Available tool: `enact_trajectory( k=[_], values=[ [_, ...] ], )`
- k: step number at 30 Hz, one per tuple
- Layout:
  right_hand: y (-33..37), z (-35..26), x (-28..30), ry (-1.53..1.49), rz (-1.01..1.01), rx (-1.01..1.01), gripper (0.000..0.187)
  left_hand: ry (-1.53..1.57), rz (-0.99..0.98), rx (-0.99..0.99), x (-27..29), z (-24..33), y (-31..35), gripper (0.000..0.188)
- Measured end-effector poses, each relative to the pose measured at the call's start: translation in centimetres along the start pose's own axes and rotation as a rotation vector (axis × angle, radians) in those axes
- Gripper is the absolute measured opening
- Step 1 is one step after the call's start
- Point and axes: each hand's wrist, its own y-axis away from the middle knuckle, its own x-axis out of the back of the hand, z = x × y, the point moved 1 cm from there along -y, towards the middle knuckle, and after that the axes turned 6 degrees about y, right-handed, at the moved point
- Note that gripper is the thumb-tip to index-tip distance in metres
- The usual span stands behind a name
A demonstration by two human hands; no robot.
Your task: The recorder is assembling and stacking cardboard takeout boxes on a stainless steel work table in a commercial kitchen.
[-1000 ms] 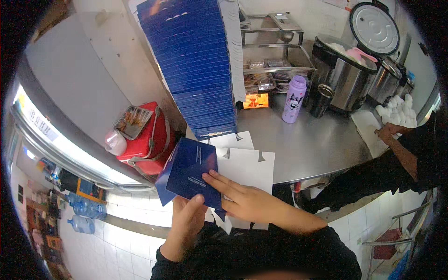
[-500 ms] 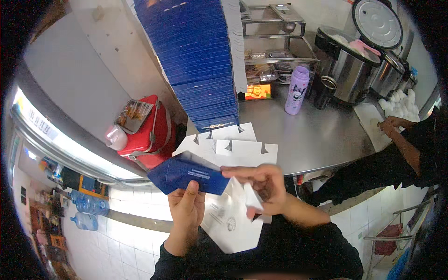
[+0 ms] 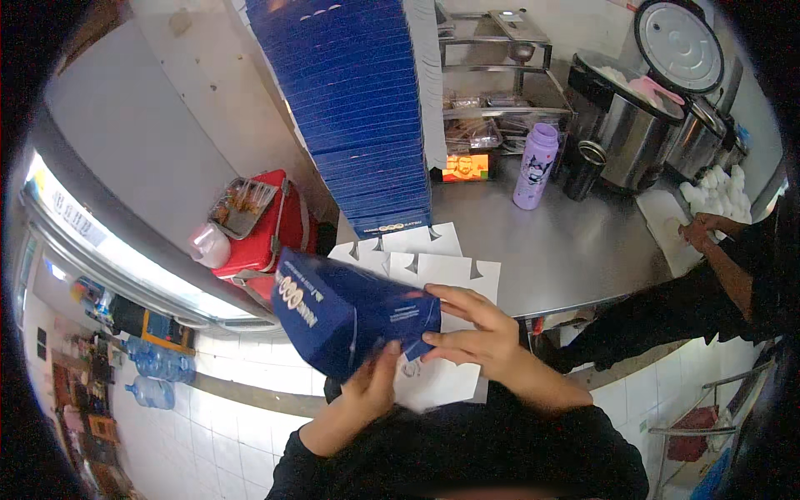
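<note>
A blue cardboard food box (image 3: pixel 350 304), partly folded and tilted, is up between my hands. My left hand (image 3: pixel 375 383) grips its lower edge, the thumb against the blue side. On the other side, my right hand (image 3: pixel 483 337) pinches the box's right end between thumb and fingers. Beneath the box a white panel (image 3: pixel 437 385) hangs down in front of my body; whether it is joined to the box I cannot tell. Flat white box blanks (image 3: pixel 450 268) with notched edges lie on the table's near left end, just beyond my hands.
A tall stack of blue boxes (image 3: pixel 358 125) rises behind the blanks. On the steel table (image 3: pixel 492 242) stand a purple bottle (image 3: pixel 535 167), a black cup (image 3: pixel 586 171) and a rice cooker (image 3: pixel 637 125). A red cooler bag (image 3: pixel 262 242) is at left. Another person's hands (image 3: pixel 708 229) are at right.
The blue box has turned and opened out, so a larger printed blue side shows. My left hand has moved right and down, and my right hand has closed on the box's end.
</note>
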Motion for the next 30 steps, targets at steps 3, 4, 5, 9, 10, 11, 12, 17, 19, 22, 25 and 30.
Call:
enact_trajectory(
  k=[3,4,5,9,10,11,12,17,19,22,25,30],
  values=[
    [1.1,0.4,-0.9,-0.252,0.110,-0.042,0.037,-0.160,-0.082,-0.094,-0.3,0.7,0.5,0.029],
    [1.3,0.5,-1.1,-0.444,0.151,-0.054,0.034,-0.255,-0.135,-0.108,0.1,1.3,0.4,0.030],
    [1.5,0.5,-1.3,-0.446,0.150,-0.053,0.034,-0.355,-0.180,-0.143,0.3,1.8,0.4,0.031],
    [1.5,0.5,-2.0,-0.490,0.237,-0.147,0.022,-0.786,-0.366,-0.360,-0.3,2.2,0.0,0.037],
    [1.4,0.4,-2.0,-0.358,0.244,-0.125,0.022,-0.811,-0.395,-0.374,-0.5,2.1,-0.3,0.038],
    [1.3,0.3,-2.0,-0.217,0.231,-0.103,0.022,-0.825,-0.422,-0.382,-0.8,1.8,-0.6,0.040],
    [1.1,0.4,-1.9,-0.183,0.225,-0.039,0.021,-0.819,-0.455,-0.388,-0.9,1.7,-1.0,0.041],
    [1.0,0.9,-0.1,0.204,0.116,0.072,0.028,-0.865,-0.366,-0.512,0.7,2.2,-2.5,0.045],
    [1.0,1.2,0.5,0.297,0.183,0.048,0.035,-0.945,-0.421,-0.378,1.4,1.9,-2.9,0.039],
    [1.0,2.1,0.6,0.316,0.022,-0.114,0.034,-1.211,-0.535,-0.369,1.6,0.9,-2.8,0.036],
    [0.8,3.2,0.5,0.335,-0.080,-0.170,0.030,-1.157,-0.407,-0.221,1.5,0.3,-2.6,0.038],
    [0.7,3.3,0.3,-0.274,0.143,-0.061,0.020,-0.870,-0.324,-0.012,1.5,1.2,-2.2,0.047]
  ],
)
